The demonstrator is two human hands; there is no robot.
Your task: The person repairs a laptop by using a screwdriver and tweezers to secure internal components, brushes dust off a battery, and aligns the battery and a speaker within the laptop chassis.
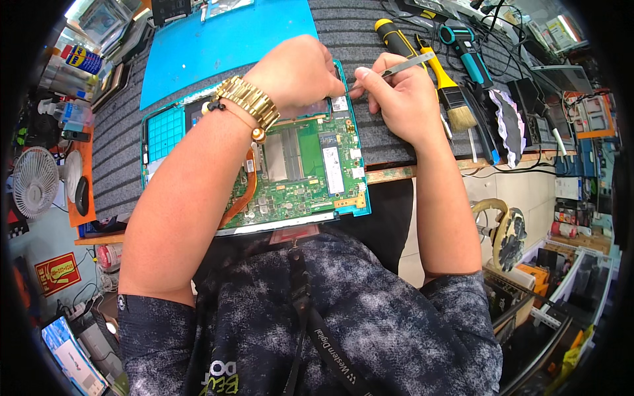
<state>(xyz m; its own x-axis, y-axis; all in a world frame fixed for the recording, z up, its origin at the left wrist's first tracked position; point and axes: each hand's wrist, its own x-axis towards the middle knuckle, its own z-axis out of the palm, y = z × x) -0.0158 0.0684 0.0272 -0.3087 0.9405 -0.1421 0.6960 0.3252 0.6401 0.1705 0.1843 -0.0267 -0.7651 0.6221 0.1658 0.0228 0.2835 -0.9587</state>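
In front of me lies an opened laptop base point(307, 188) with a teal frame, its green circuit board, memory slot area and copper heat pipe point(243, 198) exposed. A slim drive stick point(333, 170) is seated on the board's right side. My left hand point(307, 74), with a gold watch at the wrist, is curled over the base's far right corner; whatever its fingertips pinch is hidden beneath it. Just right of that corner, my right hand point(403, 99) grips metal tweezers point(408, 65), their flat end pointing up and right, the tips close to the left fingers.
A blue mat point(224, 49) covers the far left of the ribbed grey bench top. To the right lie a yellow-handled brush point(456, 99), a yellow-black screwdriver point(396, 38), a teal-black power tool point(467, 53) and cables. A white fan point(36, 181) stands left; a round stool point(495, 221) is right.
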